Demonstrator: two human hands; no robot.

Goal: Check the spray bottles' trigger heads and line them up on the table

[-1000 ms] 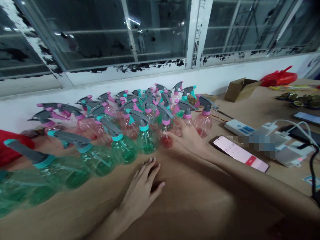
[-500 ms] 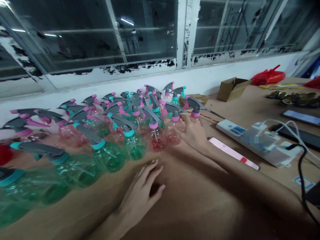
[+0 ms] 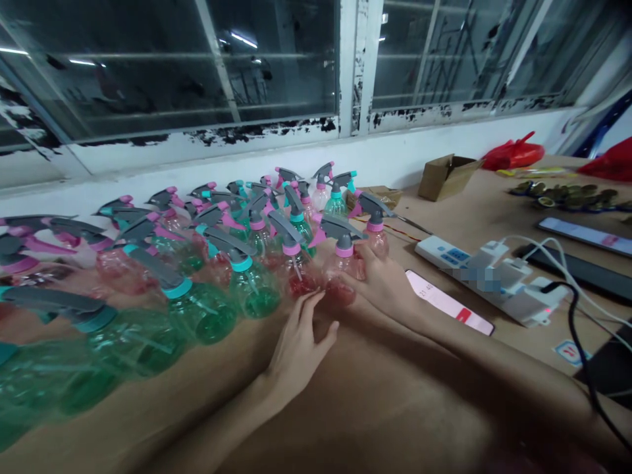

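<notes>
At the right end of a crowd of trigger spray bottles, my right hand [image 3: 388,283] has its fingers wrapped round the body of a pink spray bottle [image 3: 338,291] with a pink collar and grey head. The bottle stands upright. My left hand [image 3: 299,349] is held low over the table, thumb and fingers apart, holding nothing; its fingertips are close to the held bottle and to another pink spray bottle [image 3: 296,280] beside it. Left of these stands a green spray bottle [image 3: 257,293] with a turquoise collar.
Larger green bottles [image 3: 202,316] line the left side. To the right lie a lit phone [image 3: 447,306], a white power strip [image 3: 478,283] with cables, and an open cardboard box [image 3: 447,181]. Red plastic bags [image 3: 513,155] lie at the back right, below the window wall.
My right hand has drawn the pink spray bottle slightly nearer to me. My left hand has moved up and right towards it. The view has shifted a little.
</notes>
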